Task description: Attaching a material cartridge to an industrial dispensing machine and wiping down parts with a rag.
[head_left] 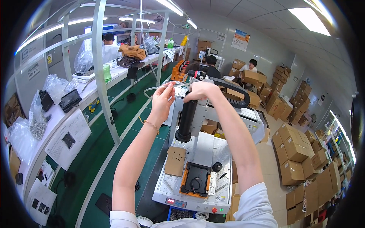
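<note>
Both my arms reach up to the top of a white benchtop machine (161, 193). My left hand (163, 98) is raised beside its head, fingertips pinched on a thin clear tube (150, 89) that loops to the left. My right hand (201, 91) curls round the upper end of a black cylinder (187, 117), which hangs upright over the machine's bed. What lies under its fingers is partly hidden. Below the cylinder, an orange and black fixture (185, 187) with a coiled black cable (196, 183) rests on the bed, next to a piece of brown cardboard (175, 161).
A black cable chain (235, 92) arches behind my right wrist. On the bed stand a black round knob-like part (217, 167) and loose tools. A long workbench (89, 88) with bags runs along the left. Stacked cartons (292, 152) fill the right; several people are farther back.
</note>
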Available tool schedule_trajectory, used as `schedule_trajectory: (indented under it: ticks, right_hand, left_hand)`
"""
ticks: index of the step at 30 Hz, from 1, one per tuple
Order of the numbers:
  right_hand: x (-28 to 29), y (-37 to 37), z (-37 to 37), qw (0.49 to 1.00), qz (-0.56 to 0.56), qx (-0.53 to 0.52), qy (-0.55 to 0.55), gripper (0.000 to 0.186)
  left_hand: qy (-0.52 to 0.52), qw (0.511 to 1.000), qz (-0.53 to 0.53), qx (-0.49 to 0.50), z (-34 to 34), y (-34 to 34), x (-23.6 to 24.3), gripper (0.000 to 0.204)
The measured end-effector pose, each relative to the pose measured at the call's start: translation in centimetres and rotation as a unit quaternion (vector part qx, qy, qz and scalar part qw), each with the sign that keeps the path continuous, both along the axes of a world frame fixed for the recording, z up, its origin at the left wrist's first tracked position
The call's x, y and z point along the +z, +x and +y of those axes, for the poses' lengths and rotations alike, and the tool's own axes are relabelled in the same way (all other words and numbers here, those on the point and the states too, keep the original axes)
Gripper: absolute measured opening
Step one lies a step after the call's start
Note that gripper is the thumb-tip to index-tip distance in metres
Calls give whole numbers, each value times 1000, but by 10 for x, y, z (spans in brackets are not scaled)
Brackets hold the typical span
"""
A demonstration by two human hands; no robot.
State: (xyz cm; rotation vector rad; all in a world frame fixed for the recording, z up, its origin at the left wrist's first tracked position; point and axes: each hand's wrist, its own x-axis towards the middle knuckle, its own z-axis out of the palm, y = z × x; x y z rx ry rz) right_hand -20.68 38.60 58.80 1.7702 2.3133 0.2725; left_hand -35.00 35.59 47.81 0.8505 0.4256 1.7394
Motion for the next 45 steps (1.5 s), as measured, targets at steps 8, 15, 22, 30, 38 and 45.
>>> schedule_trajectory:
  ticks: [8,15,22,30,38,45]
  right_hand:
    - [-4,-13,-4,1000,21,-10,20,75]
    - [-14,-15,5,997,6,-20,79,60]
    - [-21,-11,10,993,-7,30,111,64]
    - [-17,-16,5,995,-49,19,88,67]
    - [-14,-16,8,999,-14,-21,39,63]
    - [-15,-11,13,999,-12,16,33,62]
  left_hand:
    - [-2,1000,-13,2,1,-1,1,19]
    - [-4,1000,-11,-6,0,-1,0,19]
    - [-1,1000,-20,-15,0,0,-1,19]
    - [2,1000,-13,-13,1,-1,-3,22]
    - [-7,1000,-5,-20,0,-3,-8,22]
    - [0,1000,-2,-22,2,-3,-8,22]
